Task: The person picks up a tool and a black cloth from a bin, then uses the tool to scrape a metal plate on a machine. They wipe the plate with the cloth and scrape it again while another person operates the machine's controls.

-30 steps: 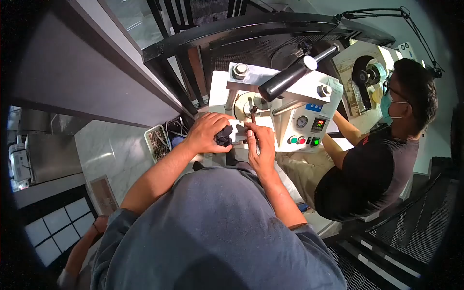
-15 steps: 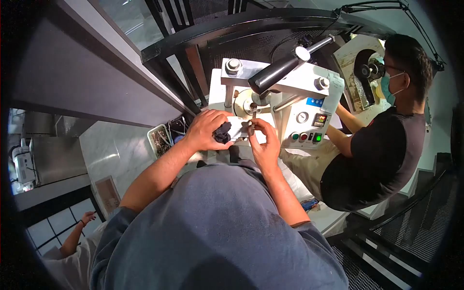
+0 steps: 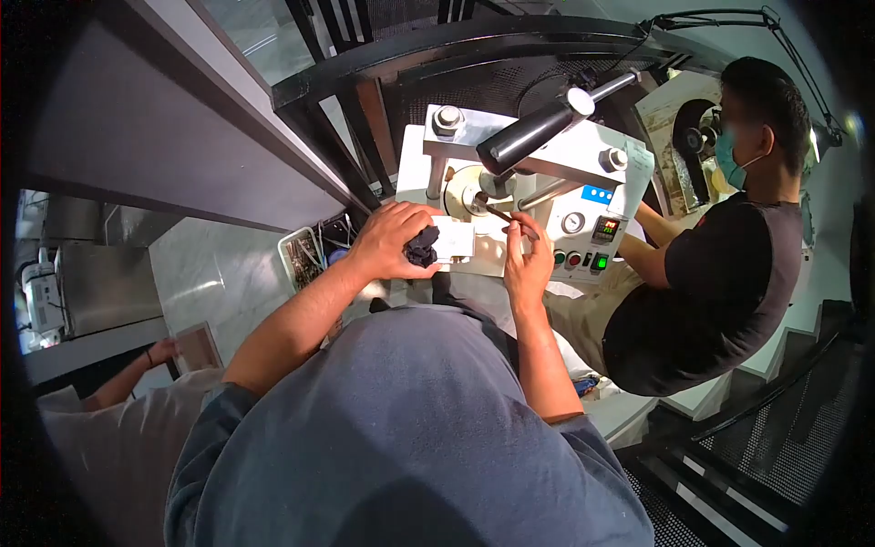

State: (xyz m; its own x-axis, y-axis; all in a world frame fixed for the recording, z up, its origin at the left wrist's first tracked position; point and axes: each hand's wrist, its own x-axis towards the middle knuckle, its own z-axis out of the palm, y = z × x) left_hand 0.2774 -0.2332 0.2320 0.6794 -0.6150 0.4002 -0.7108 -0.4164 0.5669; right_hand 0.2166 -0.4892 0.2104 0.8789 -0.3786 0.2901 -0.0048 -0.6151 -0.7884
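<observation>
Against the front of a white press machine (image 3: 492,260), my left hand (image 3: 387,239) is curled around a crumpled black cloth (image 3: 422,247). A small white block (image 3: 456,240) sits beside that hand's fingers, on the machine's front. My right hand (image 3: 529,269) pinches a thin dark stick-like tool (image 3: 498,214) between thumb and fingers. The tool's far end points up and left, right at the round metal plate (image 3: 463,189) in the press. Above the plate hangs a metal cylinder (image 3: 497,185), with the black lever handle (image 3: 524,137) slanting over it.
The machine's right side carries a round gauge (image 3: 572,222), a red digital display (image 3: 608,225) and several buttons. A masked person (image 3: 729,273) sits close on my right. Another person's arm (image 3: 137,374) shows at lower left. A bin of scraps (image 3: 301,260) stands on the floor.
My right hand has moved right, away from the white block, and its tool now slants toward the plate. My left hand stays in place. The person at lower left has come further into view.
</observation>
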